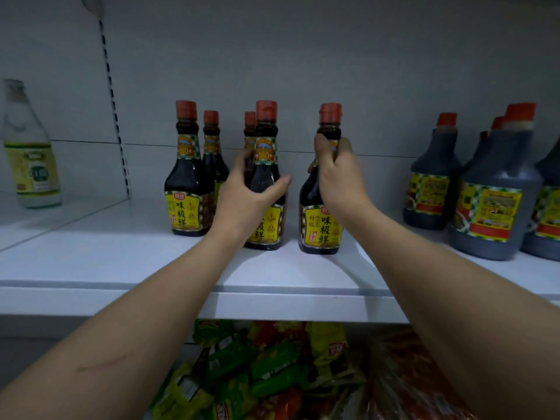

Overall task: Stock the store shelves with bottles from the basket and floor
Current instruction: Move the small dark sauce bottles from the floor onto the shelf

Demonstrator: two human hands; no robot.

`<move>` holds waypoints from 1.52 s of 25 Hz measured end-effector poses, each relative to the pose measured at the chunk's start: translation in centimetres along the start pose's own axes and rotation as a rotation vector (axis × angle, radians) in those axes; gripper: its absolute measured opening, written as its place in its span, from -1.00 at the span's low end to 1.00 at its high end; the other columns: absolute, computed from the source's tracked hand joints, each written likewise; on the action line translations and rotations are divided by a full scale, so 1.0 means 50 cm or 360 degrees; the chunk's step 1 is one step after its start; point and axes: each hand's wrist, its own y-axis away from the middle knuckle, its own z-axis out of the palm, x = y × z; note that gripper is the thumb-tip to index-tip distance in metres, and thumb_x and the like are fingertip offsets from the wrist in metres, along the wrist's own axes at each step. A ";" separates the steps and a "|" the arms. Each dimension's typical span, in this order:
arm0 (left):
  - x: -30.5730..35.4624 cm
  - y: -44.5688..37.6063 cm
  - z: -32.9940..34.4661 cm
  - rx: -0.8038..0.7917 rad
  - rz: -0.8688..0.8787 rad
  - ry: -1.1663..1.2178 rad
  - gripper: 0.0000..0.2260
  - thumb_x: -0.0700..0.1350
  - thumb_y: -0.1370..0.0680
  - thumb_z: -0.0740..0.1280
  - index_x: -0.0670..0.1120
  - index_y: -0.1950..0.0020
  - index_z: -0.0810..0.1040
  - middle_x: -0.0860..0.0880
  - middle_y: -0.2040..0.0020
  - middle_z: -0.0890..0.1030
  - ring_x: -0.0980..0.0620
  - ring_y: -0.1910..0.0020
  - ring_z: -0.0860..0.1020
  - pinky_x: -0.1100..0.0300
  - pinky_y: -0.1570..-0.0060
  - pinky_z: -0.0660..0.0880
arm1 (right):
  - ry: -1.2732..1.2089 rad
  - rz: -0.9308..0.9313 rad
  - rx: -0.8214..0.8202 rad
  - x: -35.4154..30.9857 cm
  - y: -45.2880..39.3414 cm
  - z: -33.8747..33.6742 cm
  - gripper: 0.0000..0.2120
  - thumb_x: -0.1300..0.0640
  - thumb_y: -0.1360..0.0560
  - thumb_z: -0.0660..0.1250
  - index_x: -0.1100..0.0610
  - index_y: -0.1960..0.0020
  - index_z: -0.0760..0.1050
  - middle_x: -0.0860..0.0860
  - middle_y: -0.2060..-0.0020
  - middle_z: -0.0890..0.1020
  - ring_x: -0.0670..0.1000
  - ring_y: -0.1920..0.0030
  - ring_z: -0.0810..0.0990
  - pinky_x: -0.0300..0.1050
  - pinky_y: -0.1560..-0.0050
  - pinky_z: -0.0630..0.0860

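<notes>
My left hand (242, 192) grips one dark, red-capped soy bottle (266, 177); my right hand (336, 174) pinches another bottle's neck (328, 128).

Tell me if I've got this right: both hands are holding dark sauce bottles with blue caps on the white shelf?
Not quite: the caps are red, not blue. The head view shows the left hand and right hand each holding a dark sauce bottle on the white shelf.

White shelf (121, 262): five dark sauce bottles (185, 177) with red caps stand upright mid-shelf; large dark jugs (494, 201) grouped at right; one pale bottle (30, 153) alone at far left, past the upright.
</notes>
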 end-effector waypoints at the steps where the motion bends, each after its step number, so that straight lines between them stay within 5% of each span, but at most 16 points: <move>1: -0.004 -0.003 -0.001 0.0057 -0.0005 -0.0054 -0.42 0.15 -0.43 0.47 0.10 -0.40 0.37 0.11 -0.26 0.54 0.14 -0.24 0.49 0.20 -0.23 0.44 | 0.0012 0.0010 -0.0015 0.003 0.003 0.001 -0.64 -0.24 -0.58 0.12 0.06 -0.04 0.39 0.06 0.23 0.61 0.18 0.15 0.63 0.26 0.00 0.56; 5: -0.033 -0.013 -0.018 0.0179 -0.0008 -0.0140 -0.40 0.14 -0.48 0.43 0.05 -0.47 0.33 0.06 -0.37 0.49 0.19 -0.29 0.41 0.22 -0.27 0.38 | -0.0044 0.0128 -0.0144 -0.005 0.021 -0.014 -0.67 -0.17 -0.62 0.14 0.11 -0.07 0.38 0.05 0.25 0.59 0.09 0.18 0.61 0.10 0.03 0.55; 7: -0.048 -0.015 -0.019 0.0145 -0.0004 -0.0200 -0.27 0.18 -0.40 0.48 0.05 -0.49 0.28 0.06 -0.40 0.45 0.14 -0.36 0.39 0.07 -0.36 0.38 | 0.0112 0.0175 -0.0291 0.000 0.036 -0.036 -0.64 -0.17 -0.58 0.22 0.10 -0.18 0.35 0.06 0.05 0.56 0.07 0.02 0.58 0.05 -0.09 0.50; 10: -0.056 -0.017 -0.014 0.0138 -0.0033 -0.0216 -0.17 0.14 -0.29 0.54 0.09 -0.47 0.24 0.09 -0.39 0.45 0.09 -0.37 0.41 0.00 -0.38 0.39 | 0.0438 0.0226 -0.0611 0.020 0.084 -0.073 -0.21 -0.10 -0.43 0.44 -0.09 -0.49 0.05 0.03 -0.28 0.29 0.04 -0.23 0.43 0.02 -0.28 0.41; 15: -0.060 -0.019 -0.015 0.0150 0.0029 -0.0193 -0.21 0.10 -0.28 0.55 0.12 -0.43 0.26 0.09 -0.33 0.49 0.08 -0.31 0.46 0.01 -0.33 0.44 | 0.0275 0.0201 -0.0756 0.045 0.077 -0.062 -0.05 0.23 -0.40 0.51 -0.13 -0.52 -0.05 0.02 -0.18 0.50 0.08 -0.15 0.58 0.12 -0.18 0.57; 20: -0.060 -0.018 -0.014 0.0182 0.0046 -0.0235 -0.23 0.08 -0.30 0.55 0.10 -0.44 0.28 0.07 -0.33 0.50 0.06 -0.31 0.47 0.08 -0.30 0.44 | 0.0443 0.0253 -0.0657 0.078 0.022 0.002 -0.08 0.22 -0.44 0.48 -0.03 -0.55 -0.08 0.03 -0.17 0.48 0.13 -0.17 0.52 0.01 -0.14 0.49; 26: -0.059 -0.016 -0.014 0.0194 0.0047 -0.0248 -0.22 0.03 -0.33 0.56 0.11 -0.45 0.24 0.07 -0.34 0.50 0.05 -0.29 0.47 0.24 -0.17 0.37 | 0.0549 0.0429 -0.0600 0.119 -0.045 0.073 0.00 0.09 -0.42 0.49 -0.15 -0.53 -0.19 0.13 -0.35 0.38 0.22 -0.27 0.47 0.19 -0.28 0.47; 38: -0.059 -0.016 -0.009 0.0170 0.0054 -0.0210 -0.16 0.08 -0.29 0.56 0.19 -0.44 0.14 0.04 -0.32 0.49 0.01 -0.27 0.50 0.06 -0.23 0.49 | 0.0584 0.0438 -0.0561 0.166 -0.087 0.119 0.11 0.04 -0.48 0.46 -0.13 -0.55 -0.42 0.13 -0.49 0.30 0.22 -0.40 0.41 0.18 -0.37 0.40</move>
